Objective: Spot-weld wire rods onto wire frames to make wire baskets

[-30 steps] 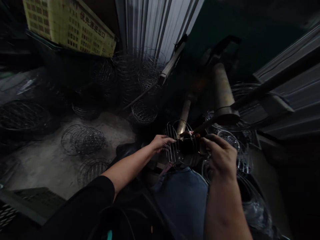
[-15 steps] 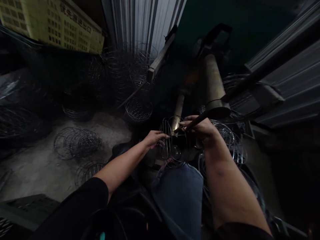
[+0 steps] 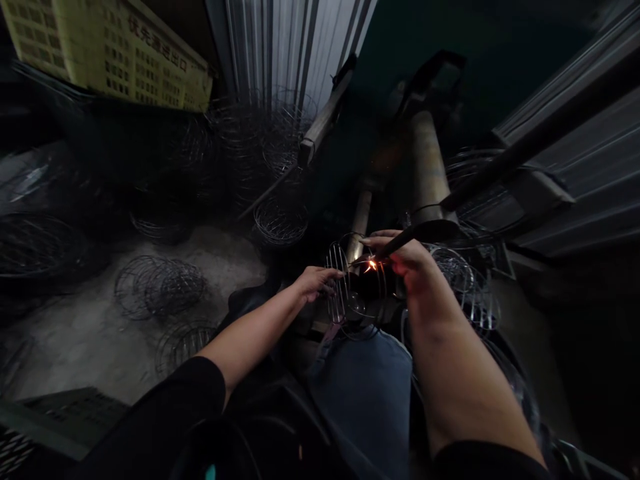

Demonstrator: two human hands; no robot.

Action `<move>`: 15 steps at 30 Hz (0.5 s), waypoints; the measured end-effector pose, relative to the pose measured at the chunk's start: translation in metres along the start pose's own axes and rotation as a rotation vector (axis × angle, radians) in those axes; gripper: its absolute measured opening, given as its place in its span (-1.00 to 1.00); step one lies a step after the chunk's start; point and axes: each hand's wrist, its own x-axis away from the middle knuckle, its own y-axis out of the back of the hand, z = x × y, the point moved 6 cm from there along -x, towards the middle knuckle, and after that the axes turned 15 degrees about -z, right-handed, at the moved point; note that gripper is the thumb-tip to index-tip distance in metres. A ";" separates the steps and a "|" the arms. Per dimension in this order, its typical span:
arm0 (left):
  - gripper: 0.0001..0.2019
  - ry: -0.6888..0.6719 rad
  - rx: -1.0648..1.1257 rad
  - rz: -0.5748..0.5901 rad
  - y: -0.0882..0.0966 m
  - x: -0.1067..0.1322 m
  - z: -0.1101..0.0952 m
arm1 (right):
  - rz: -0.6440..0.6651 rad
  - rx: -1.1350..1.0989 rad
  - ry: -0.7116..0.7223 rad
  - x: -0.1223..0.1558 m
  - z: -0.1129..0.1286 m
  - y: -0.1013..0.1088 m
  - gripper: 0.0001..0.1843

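Observation:
My left hand (image 3: 319, 283) is closed on the barred side of a round wire basket (image 3: 337, 293), thumb and fingers pinching its wires. At the basket's other side, my right hand (image 3: 403, 255) is closed around its rim wire; a dark rod partly hides those fingers. The basket is tilted on its side around the tip of a brass-coloured lower bar (image 3: 356, 247). The dark rod (image 3: 400, 240) slants down from a thick upper cylinder (image 3: 431, 173) to the same spot. Bright orange sparks (image 3: 371, 265) glow where rod, bar and wire come together, between my hands.
More wire baskets lie on the concrete floor (image 3: 225, 257) at left, such as one loose basket (image 3: 160, 287), and others are stacked behind. Wire baskets (image 3: 465, 287) also sit right of my arm. A yellow crate (image 3: 115, 57) stands upper left. A wooden-looking bar (image 3: 325, 120) juts out ahead.
Orange sparks have appeared at the contact point between my hands. Both hands keep hold of the wire basket. The whole view has shifted slightly.

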 end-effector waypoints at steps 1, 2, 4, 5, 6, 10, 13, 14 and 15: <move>-0.71 0.000 -0.002 0.002 0.000 0.001 0.000 | 0.008 -0.012 0.022 -0.001 -0.003 0.001 -0.58; -0.71 -0.001 -0.003 0.002 0.000 0.002 0.000 | 0.014 -0.019 0.046 -0.001 -0.006 0.003 -0.59; -0.72 0.000 -0.001 -0.004 0.000 0.003 0.001 | -0.021 -0.021 0.092 0.003 -0.014 0.013 -0.60; -0.73 0.004 -0.001 -0.009 0.000 0.004 0.001 | -0.056 -0.020 0.108 0.008 -0.019 0.020 -0.60; -0.73 0.010 -0.001 -0.012 0.000 0.004 0.002 | -0.090 -0.025 0.118 0.015 -0.024 0.029 -0.59; -0.71 0.030 0.005 -0.023 -0.001 0.004 0.003 | -0.267 -0.119 0.145 0.060 -0.047 0.070 -0.50; -0.72 0.028 0.021 -0.043 0.000 0.005 0.002 | -0.415 -0.088 0.160 0.108 -0.069 0.090 -0.48; -0.74 0.020 0.024 -0.050 0.001 0.007 0.001 | -0.422 -0.056 0.168 0.124 -0.077 0.089 -0.50; -0.75 0.007 0.025 -0.056 0.001 0.009 0.002 | -0.400 -0.018 0.182 0.141 -0.085 0.083 -0.52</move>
